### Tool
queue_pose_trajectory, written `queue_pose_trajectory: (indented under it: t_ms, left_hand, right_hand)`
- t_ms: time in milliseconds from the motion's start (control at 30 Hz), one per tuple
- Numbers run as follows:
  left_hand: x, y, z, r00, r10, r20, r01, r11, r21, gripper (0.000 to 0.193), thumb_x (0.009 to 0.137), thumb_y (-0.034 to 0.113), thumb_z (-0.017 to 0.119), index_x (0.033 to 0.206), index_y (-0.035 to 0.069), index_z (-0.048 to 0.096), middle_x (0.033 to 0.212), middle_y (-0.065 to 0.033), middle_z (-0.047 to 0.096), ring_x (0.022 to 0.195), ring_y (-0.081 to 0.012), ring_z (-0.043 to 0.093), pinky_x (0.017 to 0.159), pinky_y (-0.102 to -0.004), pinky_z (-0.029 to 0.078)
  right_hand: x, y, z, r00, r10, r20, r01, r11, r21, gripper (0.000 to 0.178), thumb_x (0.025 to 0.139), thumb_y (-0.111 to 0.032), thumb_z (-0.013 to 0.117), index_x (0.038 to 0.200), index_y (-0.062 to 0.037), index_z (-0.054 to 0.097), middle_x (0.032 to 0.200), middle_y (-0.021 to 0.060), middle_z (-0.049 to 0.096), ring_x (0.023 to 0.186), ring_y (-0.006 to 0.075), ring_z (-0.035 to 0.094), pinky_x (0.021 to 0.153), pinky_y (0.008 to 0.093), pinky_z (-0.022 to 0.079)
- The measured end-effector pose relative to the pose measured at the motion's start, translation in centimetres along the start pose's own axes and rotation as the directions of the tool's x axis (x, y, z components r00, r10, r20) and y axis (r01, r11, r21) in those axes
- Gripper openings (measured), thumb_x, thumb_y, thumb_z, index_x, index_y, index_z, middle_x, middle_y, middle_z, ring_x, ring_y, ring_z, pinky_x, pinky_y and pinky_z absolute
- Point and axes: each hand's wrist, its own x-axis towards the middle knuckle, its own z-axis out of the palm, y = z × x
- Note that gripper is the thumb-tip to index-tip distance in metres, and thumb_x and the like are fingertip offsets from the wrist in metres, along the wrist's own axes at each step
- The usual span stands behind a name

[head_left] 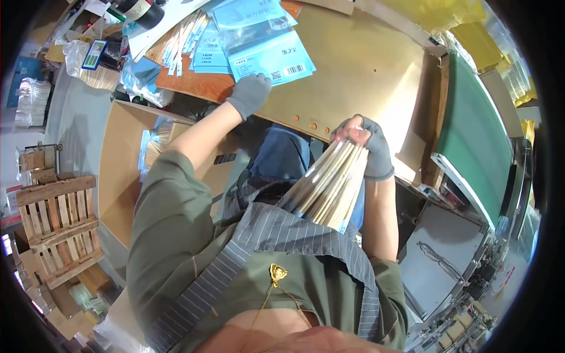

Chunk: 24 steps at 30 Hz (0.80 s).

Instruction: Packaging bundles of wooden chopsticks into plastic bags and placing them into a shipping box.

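Note:
My left hand (252,94), in a grey glove, has its fingers bent over the lower corner of a blue plastic bag (268,56) with a clear window; its thumb is hidden. The bag lies on top of several similar blue bags (212,56) at the table's near edge. My right hand (371,144), in a grey glove with bare fingertips, is closed round the upper end of a thick bundle of thin wooden sticks (332,182) in clear wrappers. The bundle slants down over my lap, and its lower end, with blue showing, meets my striped apron (282,232).
More wrapped sticks (187,38) lie on the table (353,53) beside the bags. A cardboard box (118,159) at my left holds blue packs with sticks. A dark bottle (141,12) stands at the far left. A green panel (474,129) borders the table's right side.

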Motion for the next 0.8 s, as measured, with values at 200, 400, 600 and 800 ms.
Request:
queue_pose_trajectory:
  t_ms: [200,400,600,800]
  left_hand:
    - [1.4,-3.8,-1.3,0.994,-0.097,-0.047,0.069,0.908,-0.413,0.018,0.086,0.018,0.056,0.082,0.003,0.065,0.073,-0.0183,0.064,0.074,-0.0337,0.064,0.065,-0.0432,0.049]
    - [1.6,-5.2,-1.7,0.924,-0.383,-0.015,0.270,0.678,-0.683,0.036,0.084,0.034,0.070,0.072,0.000,0.065,0.060,-0.0108,0.059,0.056,-0.0209,0.053,0.058,-0.0333,0.042]
    - [2.7,-4.2,-2.2,0.808,-0.496,-0.318,0.137,0.682,-0.718,0.024,0.087,0.026,0.065,0.083,0.002,0.064,0.071,-0.0141,0.063,0.064,-0.0282,0.059,0.061,-0.0355,0.046]
    - [0.1,6.6,-1.6,0.971,-0.074,-0.228,-0.077,0.805,-0.588,0.018,0.090,0.021,0.052,0.097,0.009,0.064,0.089,-0.0143,0.065,0.082,-0.0320,0.063,0.069,-0.0386,0.049]
  right_hand:
    - [0.0,0.2,0.3,1.000,0.000,0.019,0.000,1.000,0.025,0.015,0.080,-0.017,0.061,0.079,-0.0026,0.058,0.076,0.0135,0.063,0.078,0.0279,0.062,0.078,0.0376,0.050]
    - [0.3,0.4,0.6,0.999,0.024,0.045,-0.027,0.998,0.054,0.015,0.081,-0.017,0.062,0.079,-0.0027,0.058,0.076,0.0133,0.063,0.077,0.0278,0.062,0.079,0.0383,0.049]
    - [0.0,0.7,-0.1,0.998,0.034,0.049,-0.036,0.999,0.034,0.021,0.081,-0.017,0.063,0.092,0.0003,0.062,0.078,0.0126,0.064,0.077,0.0264,0.063,0.079,0.0359,0.050]
    - [3.3,0.1,3.4,0.990,0.122,0.068,-0.120,0.992,-0.035,0.052,0.081,-0.013,0.059,0.129,0.0050,0.049,0.086,0.0105,0.064,0.079,0.0186,0.064,0.075,0.0284,0.051]
